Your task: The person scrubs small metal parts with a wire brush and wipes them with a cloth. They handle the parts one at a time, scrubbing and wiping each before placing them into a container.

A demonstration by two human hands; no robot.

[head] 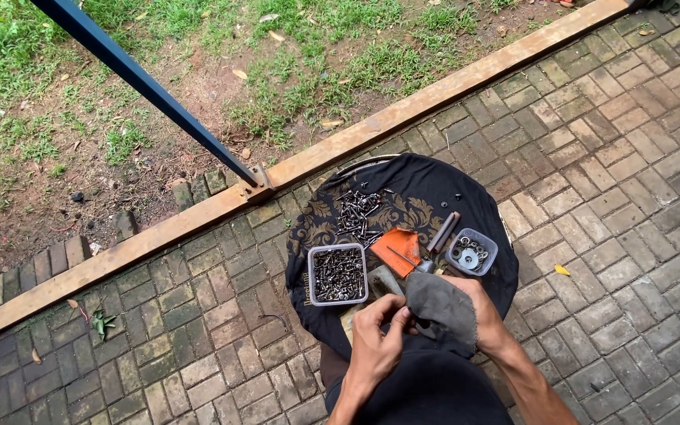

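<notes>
the left hand (375, 338) is pinching a small dark screw (404, 316) in its grip, while the right hand (474, 311) is grasping a grey rag (442, 308) at the near edge of the round cloth-covered table (482, 197); open brick paving (631, 157) is lying all around.

Grey rag (444, 308); perhaps orange card (397, 250).

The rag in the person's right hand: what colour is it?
Dark grey rag, in the head view.

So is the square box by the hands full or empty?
Nearly full. The clear square tub on the black cloth holds dark screws heaped almost to its rim.
</notes>
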